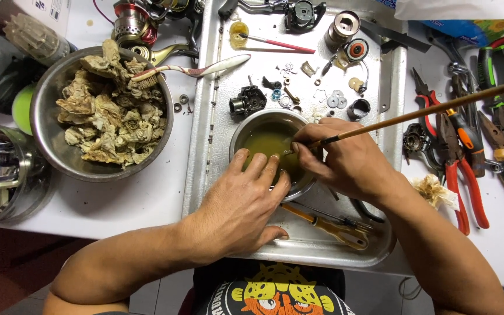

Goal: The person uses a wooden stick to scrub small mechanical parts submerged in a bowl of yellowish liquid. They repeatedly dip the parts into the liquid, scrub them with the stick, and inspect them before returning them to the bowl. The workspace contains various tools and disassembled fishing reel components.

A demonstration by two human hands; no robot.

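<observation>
My left hand (246,201) rests on the near rim of a small steel bowl (246,125) of murky yellow-green liquid, fingers dipped over the edge; whether it pinches a part is hidden. My right hand (345,160) grips a long brown brush handle (433,109) like a pen, its tip pointing down into the bowl. The bowl stands on a metal tray (205,146) strewn with small reel parts, washers and a black reel body (248,100).
A big steel bowl of dirty crumpled paper wipes (109,108) sits left with a toothbrush (188,70) across it. Fishing reels lie at top and far left. Red-handled pliers (459,175) and other tools lie right. A yellow-handled screwdriver (328,226) lies on the tray's near edge.
</observation>
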